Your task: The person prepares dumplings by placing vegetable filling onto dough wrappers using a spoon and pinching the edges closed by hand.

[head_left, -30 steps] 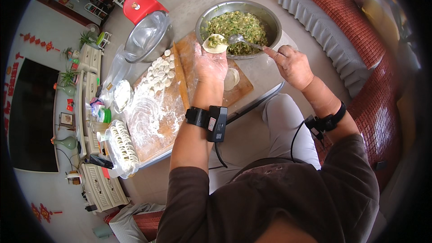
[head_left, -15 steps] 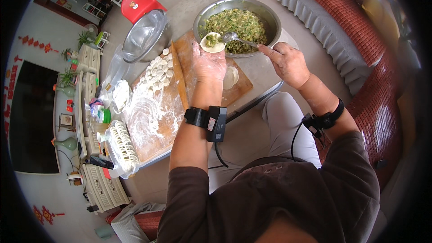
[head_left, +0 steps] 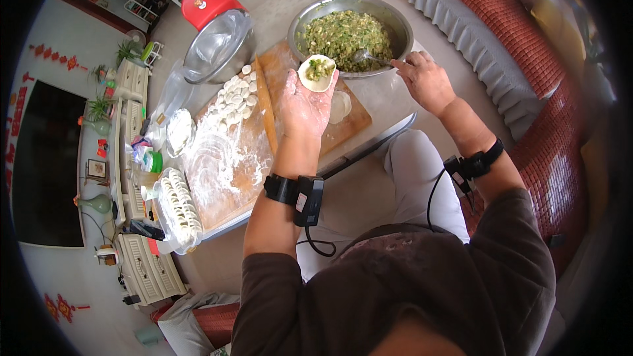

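My left hand [head_left: 305,109], dusted with flour, is palm up with a round dumpling wrapper [head_left: 315,85] held on its fingers. A small heap of green filling sits on the wrapper's middle. My right hand [head_left: 427,82] is closed round the handle of a metal spoon [head_left: 376,59], whose bowl end rests at the near side of the filling [head_left: 343,31]. That filling is in a large steel bowl [head_left: 405,21] just beyond both hands. Several flat wrappers [head_left: 341,107] lie on the wooden board [head_left: 359,122] under and right of my left wrist.
A floured board [head_left: 231,201] at left carries several dough pieces [head_left: 234,100]. Beside it stand a container of shaped dumplings [head_left: 179,204], a flour bowl [head_left: 179,133] and a steel bowl lined with plastic [head_left: 221,46]. A red chair [head_left: 210,4] is behind; a sofa [head_left: 501,20] is at right.
The spoon has moved off the wrapper and down to the filling in the bowl, with my right hand shifting slightly right. My left hand has tilted the wrapper and drawn it a little nearer.
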A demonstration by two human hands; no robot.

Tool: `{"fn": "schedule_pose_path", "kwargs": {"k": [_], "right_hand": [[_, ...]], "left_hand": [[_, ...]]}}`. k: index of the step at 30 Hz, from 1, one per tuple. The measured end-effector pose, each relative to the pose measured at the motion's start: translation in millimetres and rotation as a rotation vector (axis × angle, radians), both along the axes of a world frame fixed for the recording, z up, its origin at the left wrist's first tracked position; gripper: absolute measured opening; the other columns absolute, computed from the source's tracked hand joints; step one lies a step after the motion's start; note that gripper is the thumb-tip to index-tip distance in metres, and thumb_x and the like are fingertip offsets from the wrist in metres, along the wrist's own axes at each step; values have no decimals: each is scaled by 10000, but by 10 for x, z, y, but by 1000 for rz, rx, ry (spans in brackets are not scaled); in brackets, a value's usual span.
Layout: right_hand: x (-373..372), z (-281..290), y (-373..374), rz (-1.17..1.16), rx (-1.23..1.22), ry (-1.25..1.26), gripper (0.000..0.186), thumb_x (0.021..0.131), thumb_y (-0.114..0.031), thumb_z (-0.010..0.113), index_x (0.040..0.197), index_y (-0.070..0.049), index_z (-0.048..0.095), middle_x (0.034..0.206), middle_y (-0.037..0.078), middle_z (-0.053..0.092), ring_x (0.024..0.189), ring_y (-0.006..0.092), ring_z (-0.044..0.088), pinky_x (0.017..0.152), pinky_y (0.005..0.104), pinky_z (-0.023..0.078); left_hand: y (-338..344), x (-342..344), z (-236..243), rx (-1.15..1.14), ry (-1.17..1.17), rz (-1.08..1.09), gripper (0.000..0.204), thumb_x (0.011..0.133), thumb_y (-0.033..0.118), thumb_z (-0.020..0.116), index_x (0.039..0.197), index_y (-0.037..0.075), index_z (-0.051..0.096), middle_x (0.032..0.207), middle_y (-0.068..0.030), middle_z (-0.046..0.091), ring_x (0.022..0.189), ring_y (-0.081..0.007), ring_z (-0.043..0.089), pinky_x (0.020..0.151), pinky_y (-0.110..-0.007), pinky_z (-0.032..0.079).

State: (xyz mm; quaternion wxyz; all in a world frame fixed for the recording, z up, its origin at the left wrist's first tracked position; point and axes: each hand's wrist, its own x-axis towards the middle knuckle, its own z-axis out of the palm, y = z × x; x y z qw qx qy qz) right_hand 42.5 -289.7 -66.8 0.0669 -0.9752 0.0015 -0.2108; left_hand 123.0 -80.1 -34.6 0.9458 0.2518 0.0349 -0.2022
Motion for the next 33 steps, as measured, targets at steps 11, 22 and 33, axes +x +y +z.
{"fn": "schedule_pose_path", "kwargs": {"k": [11,22,33], "right_hand": [[-413,531,687,558,327,-323,226,643,-89,651,864,-117,611,924,60,512,837,243,497,714,331,428],[-747,626,991,738,173,-343,246,602,-115,665,843,-140,623,938,37,516,848,237,505,704,327,431],[-975,676,1123,765,110,-337,245,574,-93,629,816,-133,618,957,19,518,880,218,508,698,311,423]], "left_hand": [[301,-660,44,68,-61,-304,318,852,155,418,1127,-4,402,1098,-108,477,1020,-214,471,901,-341,372],[630,-1065,67,152,-112,-288,336,823,105,442,1143,18,386,1073,-103,484,997,-200,484,863,-325,401],[751,-1332,114,168,-166,-337,252,813,42,426,1060,7,460,1016,-85,516,932,-169,513,807,-292,426]]}}
